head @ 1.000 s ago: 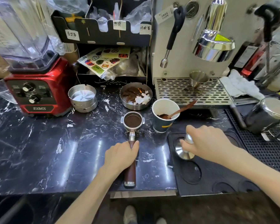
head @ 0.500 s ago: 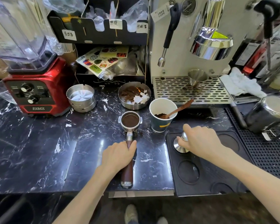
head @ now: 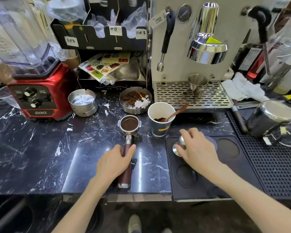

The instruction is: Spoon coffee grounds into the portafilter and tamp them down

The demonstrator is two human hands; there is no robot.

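Note:
The portafilter (head: 129,124) lies on the black marble counter, its steel basket filled with dark coffee grounds and its reddish wooden handle pointing toward me. My left hand (head: 115,163) rests on that handle and grips it. A paper cup (head: 160,118) with grounds and a wooden spoon (head: 176,112) stands just right of the basket. My right hand (head: 197,148) is closed around the steel tamper (head: 179,147), which sits tilted over a round recess of the black tamping mat (head: 207,180).
An espresso machine with a drip tray (head: 191,95) stands behind the cup. A steel bowl of used grounds (head: 135,100) and an empty steel dish (head: 83,102) sit at the back. A red blender (head: 35,95) is at the left, a milk jug (head: 269,118) at the right.
My right hand with the tamper has shifted slightly left and away from me over the mat. My left hand stays on the portafilter handle.

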